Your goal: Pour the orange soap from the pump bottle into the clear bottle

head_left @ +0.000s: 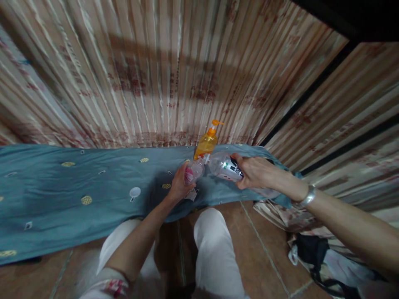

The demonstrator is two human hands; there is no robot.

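My left hand (181, 185) is closed around a small clear plastic bottle (197, 169) with a pink label, tilted with its mouth up to the right. In my right hand (254, 171) is a larger clear plastic bottle (222, 165) with a silver and black label, tipped on its side with its neck toward the left. The two bottle mouths meet or nearly meet; I cannot tell if they touch. Right behind them stands a pump bottle (206, 144) of yellow-orange liquid with an orange pump head.
A blue-green patterned cloth (115, 178) covers the low surface under the bottles. Pleated curtains (149, 83) hang behind and at the right. Dark and light fabric items (311, 253) lie on the tiled floor (262, 249) at the lower right.
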